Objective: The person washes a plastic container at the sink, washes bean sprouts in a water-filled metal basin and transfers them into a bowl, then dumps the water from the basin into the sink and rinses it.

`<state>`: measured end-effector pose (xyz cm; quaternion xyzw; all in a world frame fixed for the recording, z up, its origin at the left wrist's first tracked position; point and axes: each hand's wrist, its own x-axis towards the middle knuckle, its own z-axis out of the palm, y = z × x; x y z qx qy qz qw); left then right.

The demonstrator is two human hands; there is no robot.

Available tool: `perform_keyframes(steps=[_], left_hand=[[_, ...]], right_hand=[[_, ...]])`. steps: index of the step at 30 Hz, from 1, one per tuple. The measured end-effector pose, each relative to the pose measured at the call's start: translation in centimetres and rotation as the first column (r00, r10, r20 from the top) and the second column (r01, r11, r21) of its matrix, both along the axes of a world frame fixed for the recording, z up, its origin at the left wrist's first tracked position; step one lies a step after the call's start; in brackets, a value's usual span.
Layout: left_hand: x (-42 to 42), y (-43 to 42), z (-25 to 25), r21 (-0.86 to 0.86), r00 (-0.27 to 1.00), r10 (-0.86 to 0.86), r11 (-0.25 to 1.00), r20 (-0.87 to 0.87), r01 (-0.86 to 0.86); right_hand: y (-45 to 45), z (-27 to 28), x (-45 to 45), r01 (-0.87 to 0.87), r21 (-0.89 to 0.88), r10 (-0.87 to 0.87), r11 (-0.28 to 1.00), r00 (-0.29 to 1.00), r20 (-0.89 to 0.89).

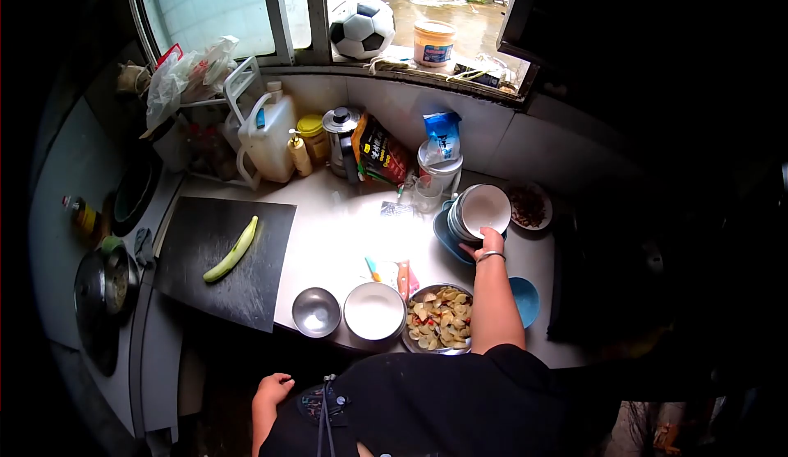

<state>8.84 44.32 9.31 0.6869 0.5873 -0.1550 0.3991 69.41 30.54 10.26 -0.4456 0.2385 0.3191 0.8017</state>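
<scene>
Stack of bowls (486, 209), far right: right hand (487, 245) clamped on its near rim, best kept steady. Left hand (274, 389), near left: cannot tell.

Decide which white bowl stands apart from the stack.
The white bowl between the metal bowl and sliced food; other white bowls nest at the right hand.

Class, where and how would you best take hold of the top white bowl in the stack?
Take the top white bowl by its near rim, likely between thumb and fingers, coming from the wearer's side, where the right hand is. Its round rim lies uppermost, while the nested bowls and blue container crowd its lower wall.
</scene>
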Motion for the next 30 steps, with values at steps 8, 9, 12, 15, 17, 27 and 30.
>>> perform_keyframes(steps=[8,9,12,15,17,27,30], left_hand=[[-2.3,1.5,-3.8,0.043,0.996,0.023,0.999,0.09,-0.027],[-2.7,1.8,-4.6,0.014,0.992,0.063,0.998,0.113,-0.065],[-2.9,2.7,-4.2,0.015,0.979,0.106,0.994,0.175,-0.11],[-3.2,4.7,-3.2,0.118,0.98,0.094,0.986,0.175,-0.116],[-3.3,8.1,-2.3,0.255,0.967,0.08,0.956,0.242,-0.143],[19.0,15.8,8.1,0.707,0.796,-0.387,0.703,0.466,-0.072],[29.0,13.8,9.2,0.711,0.725,-0.501,0.703,0.472,0.023]], right_hand=[[-0.9,-1.8,1.0,-0.123,-0.358,0.237,0.925,0.926,0.293],[-1.1,0.0,-0.1,-0.15,-0.342,0.26,0.928,0.916,0.305],[-2.2,0.3,-0.1,-0.225,-0.198,0.277,0.954,0.915,0.294],[-3.0,1.2,-0.8,-0.197,-0.064,0.207,0.978,0.927,0.313],[-3.6,1.1,-0.2,-0.117,0.007,0.112,0.993,0.959,0.261],[-2.2,-0.6,2.5,-0.093,0.097,0.084,0.991,0.993,0.086],[-1.8,-2.4,3.3,-0.015,0.136,0.01,0.991,0.999,0.038]])
